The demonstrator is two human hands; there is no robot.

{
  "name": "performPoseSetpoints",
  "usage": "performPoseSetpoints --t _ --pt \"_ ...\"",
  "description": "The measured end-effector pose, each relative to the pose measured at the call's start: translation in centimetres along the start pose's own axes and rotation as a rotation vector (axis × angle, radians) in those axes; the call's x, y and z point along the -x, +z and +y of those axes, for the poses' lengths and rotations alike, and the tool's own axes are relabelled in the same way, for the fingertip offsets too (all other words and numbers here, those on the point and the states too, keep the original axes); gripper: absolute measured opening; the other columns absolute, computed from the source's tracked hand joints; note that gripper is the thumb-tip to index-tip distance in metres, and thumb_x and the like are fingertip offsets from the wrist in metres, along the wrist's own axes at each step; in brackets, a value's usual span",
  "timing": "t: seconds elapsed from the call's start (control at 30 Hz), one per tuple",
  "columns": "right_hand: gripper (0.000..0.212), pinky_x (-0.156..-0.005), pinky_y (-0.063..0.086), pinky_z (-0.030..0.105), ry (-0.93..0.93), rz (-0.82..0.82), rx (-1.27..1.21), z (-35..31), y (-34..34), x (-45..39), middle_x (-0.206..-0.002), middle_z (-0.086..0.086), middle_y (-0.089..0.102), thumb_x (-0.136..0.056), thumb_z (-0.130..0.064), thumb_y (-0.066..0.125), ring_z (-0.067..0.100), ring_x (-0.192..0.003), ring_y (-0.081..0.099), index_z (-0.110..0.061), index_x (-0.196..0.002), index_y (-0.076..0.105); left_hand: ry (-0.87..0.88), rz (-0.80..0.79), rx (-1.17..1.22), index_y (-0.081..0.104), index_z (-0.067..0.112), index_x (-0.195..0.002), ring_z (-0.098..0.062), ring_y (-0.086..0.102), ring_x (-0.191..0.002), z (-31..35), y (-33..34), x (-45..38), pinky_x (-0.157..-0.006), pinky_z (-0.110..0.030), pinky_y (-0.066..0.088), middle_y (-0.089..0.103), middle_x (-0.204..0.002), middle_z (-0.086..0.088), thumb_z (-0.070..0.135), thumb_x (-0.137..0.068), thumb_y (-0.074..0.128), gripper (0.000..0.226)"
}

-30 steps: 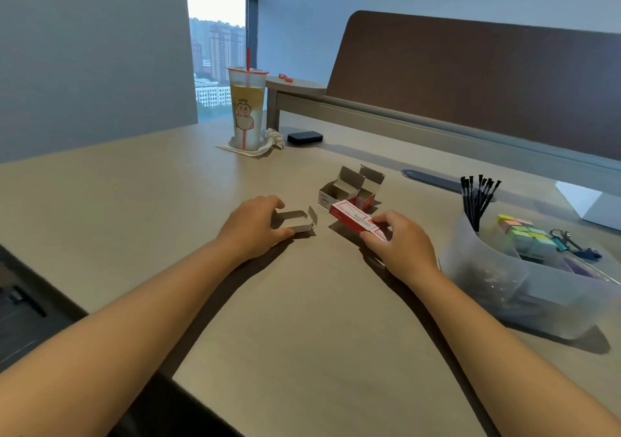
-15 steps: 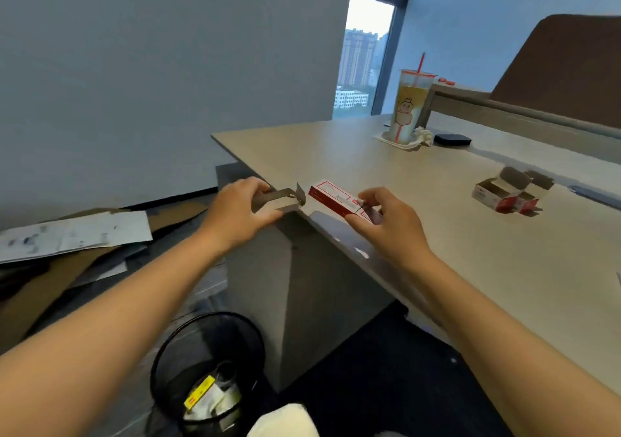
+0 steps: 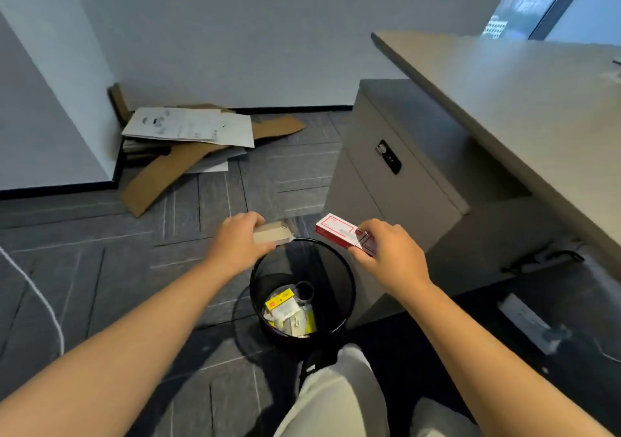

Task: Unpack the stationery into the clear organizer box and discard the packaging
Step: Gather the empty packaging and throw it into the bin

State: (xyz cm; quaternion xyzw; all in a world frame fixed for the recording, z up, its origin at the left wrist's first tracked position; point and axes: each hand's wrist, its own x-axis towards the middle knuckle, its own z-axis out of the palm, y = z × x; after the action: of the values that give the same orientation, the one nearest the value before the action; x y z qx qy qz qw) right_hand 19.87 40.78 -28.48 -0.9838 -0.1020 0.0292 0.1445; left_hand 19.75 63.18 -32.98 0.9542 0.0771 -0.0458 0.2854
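My left hand point(image 3: 237, 241) grips a plain cardboard tray point(image 3: 273, 232) and my right hand point(image 3: 386, 251) pinches a red-and-white sleeve point(image 3: 339, 231), both clamped tight. I hold them above the far rim of the black mesh bin point(image 3: 347, 288), which has wrappers point(image 3: 289, 312) at its bottom, beside the desk point(image 3: 504, 93).

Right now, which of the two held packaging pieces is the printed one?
The red-and-white box in the right hand. The piece in the left hand is a plain brown cardboard tray, unprinted. Both are held above the black mesh bin.
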Motion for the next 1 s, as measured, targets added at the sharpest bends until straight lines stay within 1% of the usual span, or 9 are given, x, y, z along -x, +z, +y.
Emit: performPoseSetpoints --t 0.27,0.33,0.43,0.5,0.6,0.7,0.83,0.9,1.0 --pt "0.037 -0.078 0.043 0.035 0.124 -0.245 0.010 4.6 8.4 -2.8 -0.119 0.004 0.056 -0.085 -0.034 0.055 0.022 -0.108 0.047 -0.016 -0.118 0.047 -0.067 -0.183 -0.063 0.051 0.004 -0.115 -0.032 0.042 -0.116 -2.6 9.4 -4.6 -0.095 -0.035 0.032 0.052 -0.121 -0.018 0.025 -0.078 0.066 0.046" --pt "0.037 -0.080 0.042 0.035 0.130 -0.279 -0.007 5.2 9.8 -3.5 -0.119 0.006 0.056 -0.085 -0.031 0.055 0.023 -0.107 0.047 -0.014 -0.118 0.048 -0.061 -0.228 -0.085 0.047 0.003 -0.121 -0.033 0.040 -0.119 -2.9 11.0 -5.5 -0.099 -0.036 0.030 0.049 -0.125 -0.017 0.027 -0.078 0.066 0.053" --pt "0.039 -0.084 0.042 0.036 0.125 -0.308 -0.022 5.5 11.7 -4.6 -0.119 0.008 0.056 -0.085 -0.030 0.055 0.025 -0.108 0.047 -0.013 -0.119 0.048 -0.057 -0.309 -0.124 0.035 0.004 -0.133 -0.032 0.033 -0.128 -3.5 12.6 -6.1 -0.107 -0.035 0.026 0.041 -0.138 -0.016 0.029 -0.079 0.065 0.067" --pt "0.039 -0.083 0.042 0.037 0.118 -0.331 -0.013 5.4 13.0 -5.2 -0.121 0.008 0.054 -0.086 -0.031 0.054 0.025 -0.111 0.046 -0.013 -0.120 0.047 -0.064 -0.328 -0.120 0.032 0.006 -0.136 -0.031 0.032 -0.131 -4.0 13.1 -6.2 -0.108 -0.035 0.025 0.038 -0.141 -0.014 0.028 -0.081 0.062 0.066" --pt "0.040 -0.082 0.042 0.038 0.090 -0.354 0.008 4.7 15.0 -6.3 -0.121 0.008 0.053 -0.087 -0.034 0.053 0.026 -0.113 0.044 -0.014 -0.120 0.046 -0.080 -0.324 -0.098 0.040 0.007 -0.131 -0.030 0.036 -0.127 -5.1 13.1 -6.3 -0.106 -0.035 0.028 0.044 -0.135 -0.015 0.026 -0.082 0.061 0.056" --pt "0.048 -0.090 0.039 0.039 0.054 -0.361 -0.042 4.0 16.7 -7.4 -0.126 0.012 0.049 -0.085 -0.035 0.056 0.029 -0.117 0.042 -0.011 -0.124 0.043 -0.110 -0.324 -0.099 0.041 0.008 -0.130 -0.030 0.036 -0.126 -6.0 12.4 -6.1 -0.106 -0.035 0.026 0.044 -0.134 -0.014 0.028 -0.083 0.059 0.054" --pt "0.065 -0.104 0.030 0.039 -0.012 -0.401 -0.093 3.7 17.6 -8.2 -0.140 0.011 0.037 -0.083 -0.041 0.057 0.029 -0.128 0.033 -0.011 -0.135 0.031 -0.119 -0.307 -0.115 0.038 0.008 -0.132 -0.029 0.033 -0.129 -6.3 11.5 -5.9 -0.107 -0.032 0.025 0.041 -0.138 -0.014 0.029 -0.085 0.056 0.055" --pt "0.064 -0.107 0.027 0.039 -0.024 -0.424 -0.069 3.8 17.4 -8.1 -0.143 0.010 0.033 -0.085 -0.040 0.053 0.028 -0.131 0.030 -0.011 -0.136 0.029 -0.111 -0.299 -0.120 0.039 0.008 -0.132 -0.028 0.033 -0.129 -6.1 11.2 -5.9 -0.106 -0.032 0.025 0.041 -0.138 -0.013 0.028 -0.085 0.056 0.053" --pt "0.056 -0.106 0.026 0.037 -0.043 -0.446 0.002 4.3 16.2 -7.6 -0.143 0.010 0.033 -0.089 -0.037 0.047 0.027 -0.132 0.029 -0.010 -0.136 0.031 -0.063 -0.317 -0.147 0.040 0.008 -0.130 -0.028 0.035 -0.129 -5.1 10.5 -5.8 -0.106 -0.033 0.026 0.043 -0.137 -0.013 0.027 -0.086 0.055 0.050"
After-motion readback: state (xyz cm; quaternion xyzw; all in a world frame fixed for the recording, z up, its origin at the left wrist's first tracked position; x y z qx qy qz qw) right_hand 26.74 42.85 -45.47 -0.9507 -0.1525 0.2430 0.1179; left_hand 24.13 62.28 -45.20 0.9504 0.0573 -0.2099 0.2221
